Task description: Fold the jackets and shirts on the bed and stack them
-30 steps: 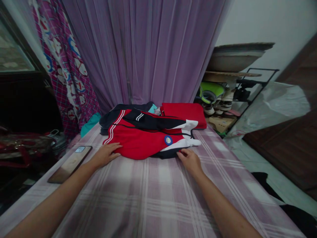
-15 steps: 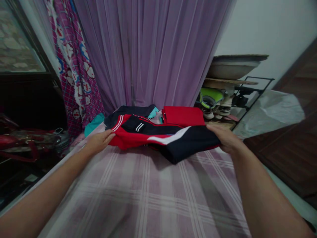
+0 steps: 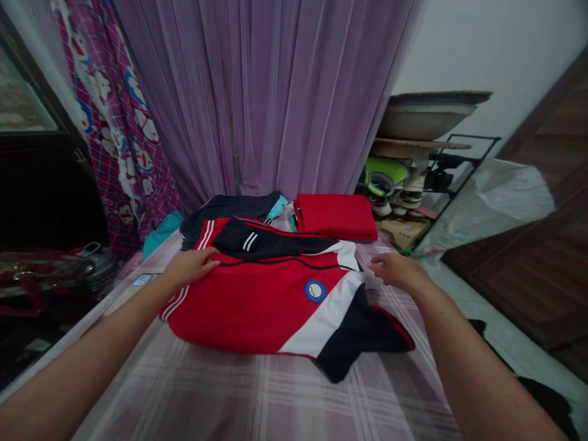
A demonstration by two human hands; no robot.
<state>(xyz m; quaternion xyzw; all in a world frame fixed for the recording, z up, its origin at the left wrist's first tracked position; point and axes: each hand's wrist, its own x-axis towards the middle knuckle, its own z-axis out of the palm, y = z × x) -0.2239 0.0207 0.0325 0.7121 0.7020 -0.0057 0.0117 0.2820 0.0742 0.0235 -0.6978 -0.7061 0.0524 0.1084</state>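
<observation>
A red, white and navy jacket (image 3: 248, 306) with a round blue badge lies spread on the plaid bedsheet (image 3: 285, 398). My left hand (image 3: 195, 266) pinches its striped edge on the left. At the right, my right hand (image 3: 390, 269) has its fingers together beside the white part of the jacket; a bit of pale cloth shows at its fingertips, and whether it grips that is hard to tell. Behind the jacket lie a folded red garment (image 3: 337, 215) and a dark garment (image 3: 229, 207) with turquoise parts.
Purple curtains (image 3: 275, 98) hang behind the bed. A rack with shoes (image 3: 408, 195) and a basin (image 3: 422, 119) stands at the right, near a clear plastic bag (image 3: 505, 190). A phone-like object (image 3: 142, 280) lies near the left edge.
The jacket, earlier bunched and held up between both hands, now lies flatter and spread toward me, its badge showing. My right hand has moved slightly left, off the navy part.
</observation>
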